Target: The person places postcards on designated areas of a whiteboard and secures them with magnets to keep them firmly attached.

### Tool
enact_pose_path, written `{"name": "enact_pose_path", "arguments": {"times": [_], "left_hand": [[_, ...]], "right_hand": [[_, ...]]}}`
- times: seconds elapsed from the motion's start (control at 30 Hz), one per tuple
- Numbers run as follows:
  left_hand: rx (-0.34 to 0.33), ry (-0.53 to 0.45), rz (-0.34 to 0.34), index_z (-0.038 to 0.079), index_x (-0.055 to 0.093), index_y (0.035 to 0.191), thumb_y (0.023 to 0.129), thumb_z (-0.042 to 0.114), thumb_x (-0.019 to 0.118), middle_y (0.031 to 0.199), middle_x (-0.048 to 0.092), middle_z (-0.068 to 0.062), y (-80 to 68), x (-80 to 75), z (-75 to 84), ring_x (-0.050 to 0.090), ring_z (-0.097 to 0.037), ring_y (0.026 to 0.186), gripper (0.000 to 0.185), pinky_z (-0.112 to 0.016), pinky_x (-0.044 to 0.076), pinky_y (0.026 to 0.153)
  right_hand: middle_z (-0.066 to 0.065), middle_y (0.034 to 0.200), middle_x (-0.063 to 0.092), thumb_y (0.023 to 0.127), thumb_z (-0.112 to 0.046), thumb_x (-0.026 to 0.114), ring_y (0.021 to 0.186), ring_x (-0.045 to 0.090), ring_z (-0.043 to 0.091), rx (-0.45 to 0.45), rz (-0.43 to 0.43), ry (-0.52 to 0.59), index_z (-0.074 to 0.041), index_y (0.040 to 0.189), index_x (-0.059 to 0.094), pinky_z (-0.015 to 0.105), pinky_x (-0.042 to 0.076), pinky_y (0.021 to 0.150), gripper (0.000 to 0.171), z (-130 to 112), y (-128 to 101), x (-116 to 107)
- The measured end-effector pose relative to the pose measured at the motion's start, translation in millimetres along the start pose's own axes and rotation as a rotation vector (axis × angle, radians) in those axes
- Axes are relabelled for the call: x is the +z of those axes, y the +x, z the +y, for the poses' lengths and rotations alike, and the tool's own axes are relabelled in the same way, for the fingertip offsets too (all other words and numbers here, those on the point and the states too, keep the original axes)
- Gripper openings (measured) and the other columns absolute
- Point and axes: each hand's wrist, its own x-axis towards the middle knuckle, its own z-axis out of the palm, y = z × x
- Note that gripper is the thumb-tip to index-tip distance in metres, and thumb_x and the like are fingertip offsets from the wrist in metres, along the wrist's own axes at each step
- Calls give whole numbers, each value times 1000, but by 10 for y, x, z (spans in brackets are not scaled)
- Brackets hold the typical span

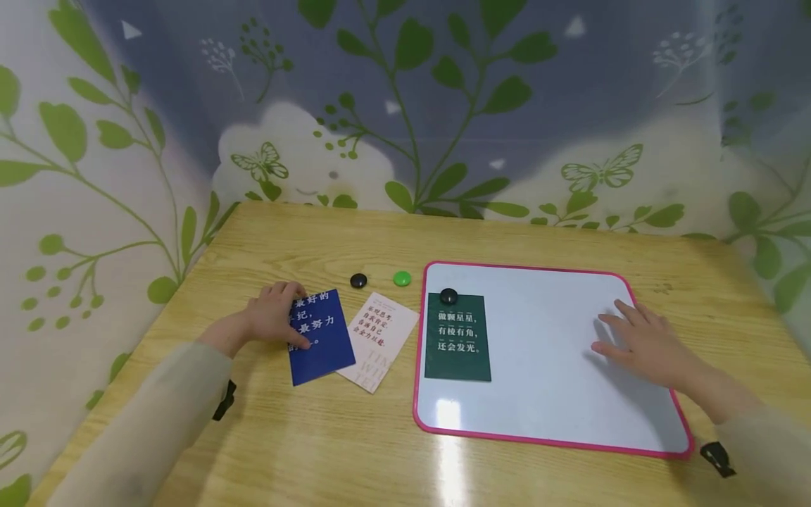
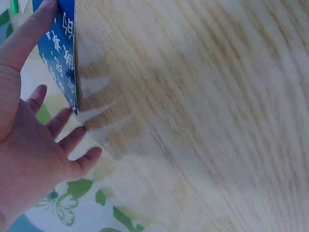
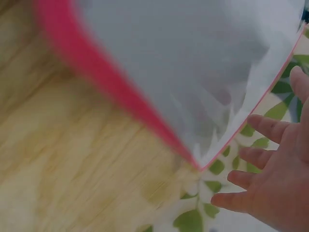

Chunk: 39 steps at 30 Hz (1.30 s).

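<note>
While left hand [image 1: 272, 315] overlaps blue card [image 1: 329, 346], right hand [image 1: 645, 345] overhangs whiteboard [image 1: 538, 359]

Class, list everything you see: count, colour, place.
Wooden table: one, light brown, foreground
Pink-rimmed rectangular whiteboard: one, white, table's right
Rectangular green card: one, green, whiteboard's left side
Rectangular blue card: one, blue, table's left
Rectangular pale card: one, whitish, partly under blue card
Round black discs: two, black, one on table, one on green card
Round green disc: one, green, beside loose black disc
Leafy wall covering: one, blue, white, green, behind table
Small unclear items: two, black, lower left and right
Fabric sleeves: two, pale, both forearms
Left hand: one, at blue card's left edge
Right hand: one, over whiteboard's right side
</note>
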Motion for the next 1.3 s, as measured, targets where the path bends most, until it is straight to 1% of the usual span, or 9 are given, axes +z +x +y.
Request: {"name": "enact_pose_path", "arguments": {"times": [0.17, 0.37, 0.47, 0.6, 0.7, 0.8, 1.0, 1.13, 1.3], "left_hand": [[21, -6, -24, 5, 26, 145, 65, 41, 83, 131, 38, -30, 36, -2, 34, 36, -47, 119, 105, -63, 35, 96], [30, -79, -25, 4, 31, 143, 68, 26, 83, 121, 40, -30, 88, -2, -39, 38, -42, 110, 94, -56, 40, 90], [55, -177, 12, 0, 31, 142, 73, 12, 78, 123, 40, -33, 114, 2, -125, 41, -46, 112, 85, -55, 43, 90], [9, -378, 51, -1, 29, 143, 78, 0, 69, 130, 40, -33, 113, 2, -201, 43, -46, 116, 77, -49, 46, 89], [-54, -530, 79, 0, 27, 145, 83, 0, 65, 131, 43, -29, 89, -6, -235, 48, -37, 111, 73, -36, 49, 82], [-99, -629, 121, 0, 28, 145, 88, 6, 62, 121, 50, -23, 65, -16, -243, 53, -22, 99, 67, -24, 47, 75], [-174, -784, 185, -4, 37, 139, 93, 23, 58, 109, 55, -9, 75, 1, -209, 57, 3, 82, 57, -20, 50, 83], [-178, -912, 205, -12, 41, 129, 96, 19, 52, 100, 58, -3, 119, 36, -185, 59, 5, 77, 46, -19, 52, 83], [-175, -981, 221, -11, 43, 119, 98, 17, 47, 88, 55, 7, 137, 52, -168, 57, 3, 76, 35, -16, 52, 78]], "right_hand": [[39, 138, 27, 89, -50, 55, 123, 19, 61, 67, -11, -7, 7, 129, 46, 76, 16, 94, 71, 242, -72, -5], [39, 138, 26, 89, -52, 53, 123, 18, 61, 78, -22, -4, 8, 130, 44, 77, 14, 93, 73, 284, -110, -33], [39, 138, 25, 88, -53, 54, 122, 18, 62, 86, -52, -5, 7, 131, 42, 78, 14, 92, 75, 281, -115, -24], [40, 137, 27, 86, -54, 56, 122, 20, 62, 94, -80, -13, 8, 132, 42, 79, 17, 91, 78, 285, -127, 5], [40, 136, 28, 87, -54, 55, 121, 22, 62, 92, -76, -19, 8, 131, 42, 78, 20, 90, 78, 299, -135, 27], [40, 135, 29, 87, -53, 56, 120, 23, 62, 88, -65, -17, 9, 130, 43, 78, 21, 91, 76, 317, -137, 45], [40, 136, 28, 87, -53, 56, 120, 24, 60, 82, -62, -13, 8, 131, 42, 76, 23, 91, 76, 334, -145, 58], [39, 136, 29, 87, -53, 56, 120, 25, 59, 84, -62, -7, 7, 131, 42, 76, 24, 91, 76, 325, -149, 58], [38, 134, 32, 88, -50, 57, 119, 27, 57, 72, -54, -25, 8, 130, 43, 74, 26, 91, 73, 316, -151, 58]]}}
